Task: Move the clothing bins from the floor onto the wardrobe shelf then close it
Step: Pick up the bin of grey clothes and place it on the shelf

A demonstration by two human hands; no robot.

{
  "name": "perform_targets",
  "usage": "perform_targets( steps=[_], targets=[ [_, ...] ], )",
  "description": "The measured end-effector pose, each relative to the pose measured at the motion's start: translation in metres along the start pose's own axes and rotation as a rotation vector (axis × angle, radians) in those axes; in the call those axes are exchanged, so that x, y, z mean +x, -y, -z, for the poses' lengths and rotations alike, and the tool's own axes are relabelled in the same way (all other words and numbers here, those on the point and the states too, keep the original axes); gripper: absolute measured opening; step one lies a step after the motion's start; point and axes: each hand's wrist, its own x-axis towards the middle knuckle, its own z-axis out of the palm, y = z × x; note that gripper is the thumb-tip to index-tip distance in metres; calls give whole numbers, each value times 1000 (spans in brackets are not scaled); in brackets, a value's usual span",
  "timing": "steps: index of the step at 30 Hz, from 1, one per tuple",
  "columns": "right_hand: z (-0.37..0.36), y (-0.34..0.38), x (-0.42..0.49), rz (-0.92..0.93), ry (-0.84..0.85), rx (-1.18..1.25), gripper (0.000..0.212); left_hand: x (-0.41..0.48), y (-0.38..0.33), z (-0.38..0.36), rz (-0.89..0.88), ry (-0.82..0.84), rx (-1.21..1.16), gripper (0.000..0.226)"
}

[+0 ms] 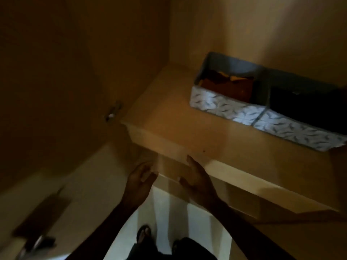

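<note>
Two fabric clothing bins with a white leaf pattern stand side by side on the wooden wardrobe shelf [169, 117]. The left bin [221, 106] holds orange and brown clothes. The right bin [300, 130] holds dark clothes and runs off the right edge. My left hand [140, 182] and my right hand [197, 177] hover just below the shelf's front edge, palms facing each other, fingers apart, holding nothing. The picture is dim and blurred.
The open wardrobe door [47, 91] stands at the left, with a hinge [112, 111] near the shelf corner. A dark handle [37, 222] shows at the lower left. My sandalled foot [143, 233] stands on the pale floor [199, 222] below.
</note>
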Motion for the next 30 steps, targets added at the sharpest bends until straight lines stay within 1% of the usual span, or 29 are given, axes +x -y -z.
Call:
perform_targets(
  steps=[2,4,7,9,14,17,20,24,27,30],
  targets=[
    [-14,8,-9,59,128,93,76,-37,10,12,64,-87,19,33],
    [-24,15,-16,74,245,106,76,-73,20,18,117,-193,18,35],
    [-46,20,-31,119,452,63,74,-139,44,21,243,-407,-22,35],
    [-64,24,-46,198,557,24,77,-188,58,17,307,-541,-58,32],
    [-106,50,-98,324,780,-67,76,-301,76,-1,420,-784,-137,30],
    [-135,72,-147,484,983,-122,77,-382,89,-16,496,-998,-191,28],
    [-162,90,-193,600,1131,-158,78,-446,98,-31,568,-1157,-209,30],
    [-193,115,-264,749,1279,-210,78,-523,107,-52,636,-1354,-246,34],
    [-214,132,-335,873,1405,-241,78,-590,113,-75,692,-1504,-305,35],
    [-228,143,-409,975,1517,-265,77,-655,121,-100,742,-1615,-361,34]
  ],
)
